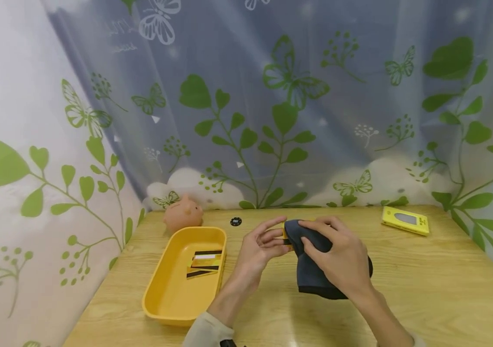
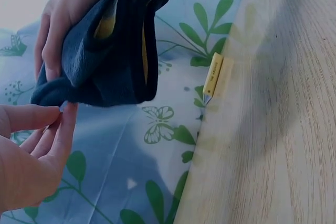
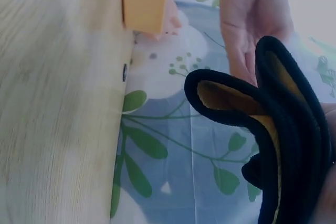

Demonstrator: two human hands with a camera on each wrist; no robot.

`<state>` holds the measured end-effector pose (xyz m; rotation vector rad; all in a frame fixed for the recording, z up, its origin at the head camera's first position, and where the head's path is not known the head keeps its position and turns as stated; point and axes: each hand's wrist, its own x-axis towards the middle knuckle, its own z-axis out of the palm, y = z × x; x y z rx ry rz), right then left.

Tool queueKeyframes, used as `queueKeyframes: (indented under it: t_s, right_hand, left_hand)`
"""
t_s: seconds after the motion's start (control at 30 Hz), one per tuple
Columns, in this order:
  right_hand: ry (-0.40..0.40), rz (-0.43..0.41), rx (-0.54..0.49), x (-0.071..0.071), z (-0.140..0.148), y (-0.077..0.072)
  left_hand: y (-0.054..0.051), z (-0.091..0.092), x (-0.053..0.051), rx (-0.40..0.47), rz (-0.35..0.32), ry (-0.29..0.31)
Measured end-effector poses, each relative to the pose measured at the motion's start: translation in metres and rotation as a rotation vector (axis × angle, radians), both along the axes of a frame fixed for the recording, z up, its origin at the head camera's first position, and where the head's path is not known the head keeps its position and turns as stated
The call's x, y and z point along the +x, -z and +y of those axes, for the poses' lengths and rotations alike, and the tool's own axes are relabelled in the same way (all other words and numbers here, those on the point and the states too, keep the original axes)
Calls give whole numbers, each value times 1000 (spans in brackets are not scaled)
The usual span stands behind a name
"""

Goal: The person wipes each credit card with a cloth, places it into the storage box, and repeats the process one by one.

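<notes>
My right hand (image 1: 347, 258) grips a folded dark blue fabric sleeve (image 1: 313, 274) with black trim, held up over the table. In the right wrist view, folds of the sleeve (image 3: 286, 129) show a yellow inner side. To its left, my left hand (image 1: 253, 253) has thumb and fingers pinched together at the sleeve's edge. Between them and the fabric, a yellow-and-black strip (image 1: 286, 235) peeks out, mostly covered. The left wrist view shows the left fingertips (image 2: 50, 114) meeting at the lower corner of the sleeve (image 2: 107, 61); the strip is hidden there.
Left of my hands stands a yellow tray (image 1: 172, 299) with several yellow-and-black strips (image 1: 205, 264) inside. Behind it sits a pink piggy bank (image 1: 181, 217). A black round chip (image 1: 236, 221) lies near the back edge, and a yellow box (image 1: 404, 221) at the back right.
</notes>
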<state>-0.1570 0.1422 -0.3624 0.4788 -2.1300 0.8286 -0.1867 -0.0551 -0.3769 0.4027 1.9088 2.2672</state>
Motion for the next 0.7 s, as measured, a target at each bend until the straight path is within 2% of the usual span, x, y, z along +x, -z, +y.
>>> queueKeyframes:
  t_s: [0.1, 0.37, 0.5, 0.7]
  right_hand:
    - [2, 1, 39, -2, -3, 0]
    - [61, -10, 101, -2, 7, 0]
    - [86, -22, 121, -3, 20, 2]
    - [158, -48, 181, -7, 45, 12]
  left_hand:
    - [-1, 0, 0, -1, -1, 2]
    - [-3, -7, -1, -26, -12, -54]
    - [-4, -18, -3, -38, -26, -67]
    - [-7, -46, -9, -54, -19, -62]
